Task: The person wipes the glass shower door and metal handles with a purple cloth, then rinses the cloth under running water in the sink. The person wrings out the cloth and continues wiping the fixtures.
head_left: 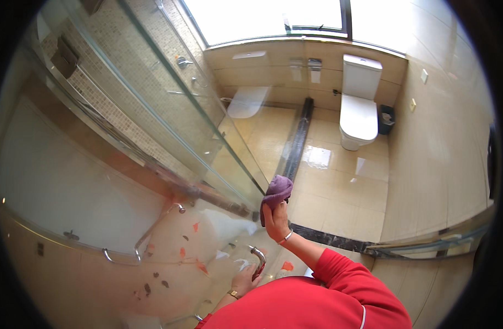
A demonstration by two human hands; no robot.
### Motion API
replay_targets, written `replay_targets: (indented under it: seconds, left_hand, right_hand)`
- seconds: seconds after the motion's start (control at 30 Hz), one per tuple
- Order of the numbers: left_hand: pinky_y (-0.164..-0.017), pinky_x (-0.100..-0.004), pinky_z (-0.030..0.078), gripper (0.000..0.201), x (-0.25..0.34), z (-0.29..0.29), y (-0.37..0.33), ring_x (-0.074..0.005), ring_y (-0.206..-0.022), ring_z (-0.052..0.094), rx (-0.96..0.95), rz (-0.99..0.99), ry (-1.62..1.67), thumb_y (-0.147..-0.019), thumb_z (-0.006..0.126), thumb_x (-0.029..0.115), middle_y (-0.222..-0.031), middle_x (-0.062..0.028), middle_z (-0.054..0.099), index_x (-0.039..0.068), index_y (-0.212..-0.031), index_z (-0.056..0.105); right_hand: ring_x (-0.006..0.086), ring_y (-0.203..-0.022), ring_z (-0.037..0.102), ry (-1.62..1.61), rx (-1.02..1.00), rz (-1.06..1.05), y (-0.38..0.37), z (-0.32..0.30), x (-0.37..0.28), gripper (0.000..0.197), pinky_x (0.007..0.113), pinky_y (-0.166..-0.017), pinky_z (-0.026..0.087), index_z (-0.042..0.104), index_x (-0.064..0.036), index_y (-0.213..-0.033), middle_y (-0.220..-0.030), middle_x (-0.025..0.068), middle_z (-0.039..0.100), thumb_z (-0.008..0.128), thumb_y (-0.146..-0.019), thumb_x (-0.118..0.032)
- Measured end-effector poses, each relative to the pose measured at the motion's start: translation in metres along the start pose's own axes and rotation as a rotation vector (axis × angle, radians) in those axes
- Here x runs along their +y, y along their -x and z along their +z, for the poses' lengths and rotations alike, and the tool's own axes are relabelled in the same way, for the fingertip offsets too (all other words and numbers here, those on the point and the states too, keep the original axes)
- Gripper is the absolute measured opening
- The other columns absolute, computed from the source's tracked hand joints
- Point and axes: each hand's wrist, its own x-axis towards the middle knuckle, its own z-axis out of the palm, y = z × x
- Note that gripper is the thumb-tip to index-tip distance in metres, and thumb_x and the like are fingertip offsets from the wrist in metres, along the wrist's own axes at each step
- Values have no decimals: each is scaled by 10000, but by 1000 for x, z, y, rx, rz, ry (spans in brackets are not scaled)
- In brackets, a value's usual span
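A beige tiled floor [339, 200] spreads below a bright window [262, 13], with tall glass shower panels [190, 96] slanting across the left half and standing between the person and the mosaic wall [136, 41]; a white bathtub [65, 164] lies at far left, a white toilet [359, 119] by the far wall, and a dark stone threshold [299, 137] runs along the floor toward the panels' near end, while a small black bin [387, 118] sits just beside the toilet. The right hand [276, 222] is closed around a bunched purple cloth [279, 189], at the near edge of the glass; the left hand [243, 283], lower down, grasps the lower part of a curved chrome handle [259, 256]
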Motion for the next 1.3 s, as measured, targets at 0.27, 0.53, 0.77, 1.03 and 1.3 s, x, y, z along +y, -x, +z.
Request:
replay_targets:
  seconds: [0.27,0.53,0.77,1.03,1.3]
  left_hand:
    - [-644,-427,439,359,44,0,-76,-341,-761,552,284,194,62,-729,712,328,-825,-144,569,61,-903,548]
    - [-632,-409,432,313,125,-43,-55,-312,-729,559,147,-261,119,-714,714,284,-786,-145,555,71,-878,553]
    - [-801,-381,491,110,160,-52,-50,-299,-960,606,413,-245,197,-889,546,132,-857,-122,615,52,-930,608]
    - [-819,-395,479,364,93,-7,-51,-295,-964,595,175,-238,346,-799,654,289,-1039,-123,621,39,-1049,565]
    - [-950,-400,437,521,116,-27,-46,-312,-1153,515,105,-375,206,-823,639,348,-1355,-158,432,49,-1237,534]
  right_hand:
    - [386,-1308,341,-30,-230,-990,-95,-18,-158,358,594,-1024,221,632,-207,-1059,-1312,76,470,645,-724,-332]
    - [357,-1205,452,-97,20,-974,-207,-47,-210,636,433,-948,401,513,-75,-1262,-1278,179,494,711,-742,-383]
    - [124,-904,497,-870,-846,-45,-179,-18,-64,334,279,-830,408,539,-9,-1153,-1014,22,568,407,-997,-273]
    - [131,-983,562,-351,-732,711,-26,10,212,557,269,-886,431,563,45,-1192,-1102,72,619,431,-964,-445]
    - [287,-1084,568,-539,-363,1619,41,25,296,567,455,-909,450,516,-28,-1217,-1167,129,601,338,-952,-497]
